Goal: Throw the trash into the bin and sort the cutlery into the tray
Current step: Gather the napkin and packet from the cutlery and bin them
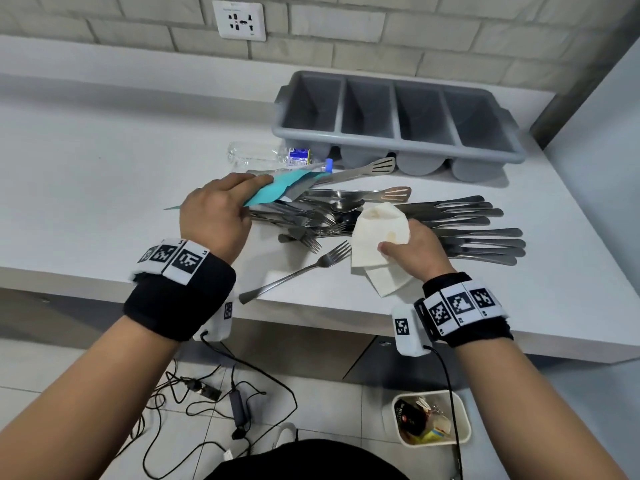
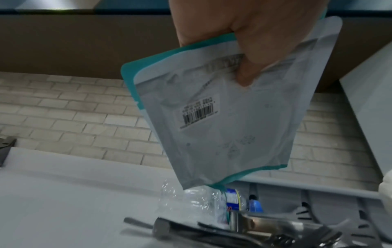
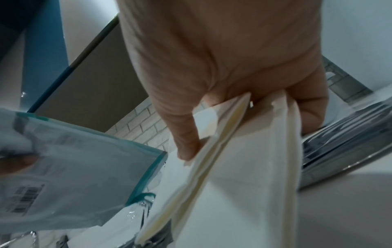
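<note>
Nearest, on the tiled floor below the counter edge, a small white bin (image 1: 464,422) holds wrappers and other rubbish, with loose black cables (image 1: 221,403) to its left. Two forearms with black wristbands reach over the white counter (image 1: 104,188).

The right hand (image 1: 412,249) is closed around a stained white paper napkin (image 1: 377,237); in the right wrist view the thumb and curled fingers (image 3: 184,134) pinch its folded layers and the rest hangs down. The napkin is lifted just above the near edge of the cutlery pile.

The left hand (image 1: 216,213) pinches a flat teal-and-grey foil pouch (image 1: 277,188) by one end, thumb under and fingers over. The left wrist view shows its grey side with a barcode label (image 2: 199,114), the pouch hanging tilted above the counter.

Between and beyond the hands lies the cutlery. A single fork (image 1: 298,271) lies near the counter edge, tines pointing far right. Behind it is a jumble of forks and spoons (image 1: 311,220), and to the right a row of knives (image 1: 474,230) side by side. Metal tongs (image 1: 367,178) with slotted ends lie across the far side of the pile.

Farther left, a crushed clear plastic bottle (image 1: 263,155) with a blue cap lies on its side. Farthest, by the brick wall, sits a grey four-compartment cutlery tray (image 1: 398,147)
</note>
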A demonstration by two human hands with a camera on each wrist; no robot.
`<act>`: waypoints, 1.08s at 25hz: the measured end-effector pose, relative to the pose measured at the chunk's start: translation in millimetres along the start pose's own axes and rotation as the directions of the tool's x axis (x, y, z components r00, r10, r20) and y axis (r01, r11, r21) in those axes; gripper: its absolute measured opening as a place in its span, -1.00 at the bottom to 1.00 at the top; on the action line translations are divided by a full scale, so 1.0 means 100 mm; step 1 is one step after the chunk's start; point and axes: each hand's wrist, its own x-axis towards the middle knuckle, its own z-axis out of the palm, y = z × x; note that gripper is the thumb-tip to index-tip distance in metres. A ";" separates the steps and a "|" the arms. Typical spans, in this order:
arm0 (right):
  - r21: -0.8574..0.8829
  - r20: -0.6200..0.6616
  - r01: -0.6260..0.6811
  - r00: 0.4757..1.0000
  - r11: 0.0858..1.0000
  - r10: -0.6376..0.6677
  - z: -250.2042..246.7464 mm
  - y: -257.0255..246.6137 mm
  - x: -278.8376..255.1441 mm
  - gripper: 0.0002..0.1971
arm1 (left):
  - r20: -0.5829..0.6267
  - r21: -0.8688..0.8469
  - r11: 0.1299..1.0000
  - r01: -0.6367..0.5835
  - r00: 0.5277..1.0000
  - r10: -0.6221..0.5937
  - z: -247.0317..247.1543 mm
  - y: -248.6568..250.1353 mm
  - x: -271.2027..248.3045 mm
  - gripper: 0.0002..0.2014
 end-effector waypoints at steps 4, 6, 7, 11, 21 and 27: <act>0.179 -0.076 -0.012 0.997 0.984 0.026 -0.11 0.07 -0.08 -0.63 | -0.080 -0.024 0.998 -0.062 0.995 0.060 -0.20 0.24 0.00 -0.41; 0.296 -0.132 -0.018 0.990 0.955 0.059 -0.18 0.11 -0.12 -0.64 | -0.115 -0.082 0.993 -0.081 0.991 0.071 -0.27 0.41 0.02 -0.41; 0.341 -0.166 -0.014 0.983 0.940 0.075 -0.22 0.13 -0.15 -0.63 | -0.133 -0.121 0.988 -0.091 0.988 0.075 -0.28 0.50 0.02 -0.41; 0.496 -0.300 0.009 0.940 0.868 0.162 -0.43 0.30 -0.28 -0.61 | -0.149 -0.339 0.930 -0.139 0.984 0.093 -0.11 0.95 0.05 -0.41; 0.644 -0.671 0.127 0.567 0.754 0.478 -1.25 1.63 -1.14 -0.61 | 0.068 -0.900 0.434 0.043 0.997 0.041 0.59 2.59 -0.40 -0.73; 0.734 -0.616 0.048 0.468 0.678 0.634 -1.18 2.70 -1.73 -0.47 | 0.411 -0.835 0.467 0.290 0.894 0.181 1.12 3.14 -1.09 -0.73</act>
